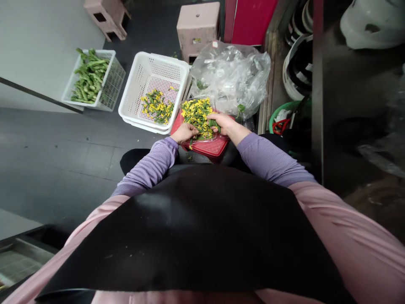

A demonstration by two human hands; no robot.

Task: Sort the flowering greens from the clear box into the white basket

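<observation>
1. Yellow-flowered greens (196, 110) fill a clear plastic tray (217, 138) at the heart of a kitchen work spot, the hub of the clock face used here, with 12 at the top of the view.
2. At 3 o'clock, the worker's right hand (223, 122) closes around a small bunch of green stems (214, 125), its fingers curled over the tray's edge.
3. At 7 o'clock, the left hand (186, 132) bends its fingers into the near edge of the greens, fingertips drawn together; whether they grip a stem cannot be told.
4. Beneath the tray, a red plastic surface (209, 148) shows towards 6 o'clock.
5. Just beside it at 10 o'clock, a white perforated basket (130, 93) holds a loose heap of flowering pieces (157, 106).
6. Farther out, also near 10 o'clock, a second white basket (110, 80) brims with thick green stalks (90, 78).
7. A crumpled clear plastic bag (234, 74) sprawls at 1 o'clock, while a pink plastic stool (198, 21) stands at 12.
8. A green basin (274, 115) sits at 3 o'clock, beyond the right hand.
9. At 6 o'clock, a black apron (196, 228) spans the worker's front, between purple-striped cuffs (152, 162).
</observation>
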